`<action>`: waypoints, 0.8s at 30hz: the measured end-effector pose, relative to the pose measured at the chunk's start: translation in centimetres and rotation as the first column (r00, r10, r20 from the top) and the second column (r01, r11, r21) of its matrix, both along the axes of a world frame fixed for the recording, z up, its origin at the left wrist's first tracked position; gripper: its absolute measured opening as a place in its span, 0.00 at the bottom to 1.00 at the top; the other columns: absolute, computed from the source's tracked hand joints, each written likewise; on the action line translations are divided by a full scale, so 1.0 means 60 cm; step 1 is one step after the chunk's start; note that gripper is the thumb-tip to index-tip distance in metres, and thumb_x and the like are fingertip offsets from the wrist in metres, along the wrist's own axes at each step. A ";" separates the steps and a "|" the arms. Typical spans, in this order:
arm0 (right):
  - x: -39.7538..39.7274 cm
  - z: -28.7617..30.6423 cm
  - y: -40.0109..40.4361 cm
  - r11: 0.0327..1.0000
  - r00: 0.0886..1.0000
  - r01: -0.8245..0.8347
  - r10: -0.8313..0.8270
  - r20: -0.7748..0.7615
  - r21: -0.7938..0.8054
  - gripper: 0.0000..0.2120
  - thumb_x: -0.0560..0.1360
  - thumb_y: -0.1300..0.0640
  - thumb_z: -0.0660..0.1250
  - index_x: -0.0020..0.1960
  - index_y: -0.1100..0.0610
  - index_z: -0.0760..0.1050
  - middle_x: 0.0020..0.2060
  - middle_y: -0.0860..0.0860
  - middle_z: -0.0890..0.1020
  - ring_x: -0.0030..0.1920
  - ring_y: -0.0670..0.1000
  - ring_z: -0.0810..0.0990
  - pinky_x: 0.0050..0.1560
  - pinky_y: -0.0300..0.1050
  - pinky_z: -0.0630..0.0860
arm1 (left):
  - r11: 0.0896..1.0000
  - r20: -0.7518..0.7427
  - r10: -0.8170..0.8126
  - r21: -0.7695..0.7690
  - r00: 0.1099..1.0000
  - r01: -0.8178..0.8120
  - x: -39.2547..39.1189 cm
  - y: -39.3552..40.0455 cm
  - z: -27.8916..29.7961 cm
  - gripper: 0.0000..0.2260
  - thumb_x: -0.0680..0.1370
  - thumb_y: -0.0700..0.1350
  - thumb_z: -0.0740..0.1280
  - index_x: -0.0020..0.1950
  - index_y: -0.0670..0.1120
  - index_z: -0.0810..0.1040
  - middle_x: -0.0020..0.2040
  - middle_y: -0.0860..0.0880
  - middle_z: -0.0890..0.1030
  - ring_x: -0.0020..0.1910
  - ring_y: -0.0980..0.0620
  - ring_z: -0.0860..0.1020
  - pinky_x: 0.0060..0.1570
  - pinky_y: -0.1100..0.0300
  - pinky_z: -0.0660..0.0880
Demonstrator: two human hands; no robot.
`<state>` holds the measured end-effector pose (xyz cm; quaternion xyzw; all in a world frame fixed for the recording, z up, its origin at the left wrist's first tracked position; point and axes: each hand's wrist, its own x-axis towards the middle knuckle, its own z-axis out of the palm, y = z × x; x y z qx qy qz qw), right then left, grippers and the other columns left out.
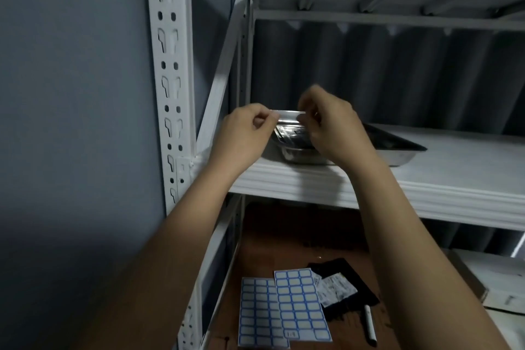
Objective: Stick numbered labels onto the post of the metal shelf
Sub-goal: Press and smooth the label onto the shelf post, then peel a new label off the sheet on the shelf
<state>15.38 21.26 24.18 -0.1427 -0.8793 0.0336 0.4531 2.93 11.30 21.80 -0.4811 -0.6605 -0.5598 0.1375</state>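
No legible text on the label sheets (301, 304) or elsewhere.

The metal shelf (369, 187) is being viewed closely from one head-worn camera, facing forward and slightly downward.

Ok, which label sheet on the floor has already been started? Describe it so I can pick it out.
Look down under the white shelf board to the brown floor, where two blue-bordered label sheets overlap. It is the right-hand sheet, lying on top beside the white marker pen. Only it shows marks in a bottom-row cell, though they are too small to read.
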 end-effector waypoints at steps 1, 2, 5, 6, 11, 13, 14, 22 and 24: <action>0.001 -0.007 -0.006 1.000 0.999 -0.019 0.019 -0.031 0.023 0.06 0.75 0.61 0.67 0.49 0.56 0.71 0.40 0.50 0.75 0.41 0.51 0.74 0.40 0.49 0.73 | 1.000 -0.016 0.018 0.004 1.000 -0.018 0.004 -0.006 -0.005 0.12 0.79 0.52 0.63 0.43 0.46 0.79 0.34 0.54 0.78 0.34 0.57 0.75 0.37 0.58 0.74; 0.001 -0.015 -0.013 0.998 0.997 -0.029 0.033 -0.069 0.057 0.07 0.74 0.61 0.68 0.50 0.57 0.71 0.40 0.50 0.74 0.41 0.49 0.72 0.41 0.47 0.72 | 0.999 -0.025 0.033 0.012 0.999 -0.032 0.009 -0.012 -0.011 0.14 0.79 0.53 0.62 0.42 0.44 0.77 0.33 0.51 0.77 0.32 0.54 0.74 0.37 0.54 0.73; 0.006 -0.046 -0.039 0.990 0.977 -0.041 0.067 -0.201 0.131 0.04 0.75 0.60 0.67 0.50 0.59 0.75 0.40 0.50 0.75 0.40 0.46 0.71 0.39 0.41 0.70 | 0.997 -0.035 0.078 0.027 0.996 -0.077 0.024 -0.037 -0.036 0.18 0.80 0.54 0.60 0.39 0.42 0.73 0.28 0.50 0.72 0.27 0.52 0.69 0.32 0.53 0.69; 0.008 -0.061 -0.050 0.988 0.969 -0.063 0.094 -0.227 0.138 0.06 0.76 0.62 0.65 0.52 0.60 0.76 0.41 0.50 0.76 0.40 0.44 0.71 0.39 0.38 0.70 | 0.996 -0.024 0.079 0.031 0.997 -0.079 0.028 -0.045 -0.048 0.18 0.80 0.54 0.60 0.38 0.42 0.72 0.28 0.48 0.73 0.27 0.51 0.71 0.32 0.52 0.70; 0.023 -0.174 -0.096 0.978 0.946 -0.190 0.207 -0.250 0.092 0.07 0.75 0.62 0.66 0.52 0.62 0.77 0.41 0.52 0.78 0.38 0.45 0.73 0.40 0.33 0.69 | 0.999 0.083 0.038 0.012 0.996 -0.039 0.038 -0.078 -0.140 0.18 0.79 0.53 0.61 0.33 0.46 0.71 0.23 0.50 0.76 0.22 0.54 0.75 0.34 0.48 0.77; 0.023 -0.232 -0.106 0.973 0.943 -0.226 0.233 -0.239 0.058 0.06 0.75 0.62 0.64 0.50 0.63 0.78 0.40 0.54 0.80 0.39 0.49 0.77 0.41 0.39 0.72 | 1.000 0.121 0.007 0.020 0.993 -0.009 0.040 -0.085 -0.187 0.18 0.79 0.54 0.61 0.32 0.45 0.70 0.22 0.51 0.75 0.21 0.54 0.74 0.31 0.48 0.76; 0.022 -0.261 -0.108 0.972 0.949 -0.235 0.234 -0.214 0.018 0.07 0.75 0.61 0.63 0.49 0.63 0.78 0.40 0.55 0.80 0.39 0.51 0.78 0.41 0.42 0.74 | 1.000 0.124 0.003 0.018 0.992 -0.005 0.041 -0.086 -0.211 0.18 0.79 0.53 0.61 0.32 0.45 0.70 0.21 0.50 0.74 0.20 0.55 0.74 0.29 0.48 0.76; 0.015 -0.471 -0.062 0.919 0.984 -0.120 0.159 0.074 -0.375 0.07 0.75 0.57 0.62 0.44 0.59 0.76 0.34 0.51 0.78 0.32 0.46 0.71 0.35 0.46 0.70 | 0.935 0.223 0.132 -0.350 0.966 -0.047 0.056 -0.068 -0.386 0.19 0.78 0.55 0.59 0.33 0.43 0.71 0.26 0.45 0.77 0.26 0.47 0.77 0.35 0.45 0.76; 0.019 -0.510 -0.044 0.898 0.983 -0.072 0.137 0.120 -0.434 0.03 0.75 0.60 0.65 0.45 0.58 0.76 0.33 0.50 0.77 0.30 0.46 0.69 0.33 0.42 0.67 | 0.908 0.255 0.159 -0.416 0.954 -0.040 0.052 -0.056 -0.427 0.19 0.78 0.56 0.58 0.34 0.43 0.70 0.26 0.46 0.77 0.27 0.47 0.77 0.35 0.46 0.76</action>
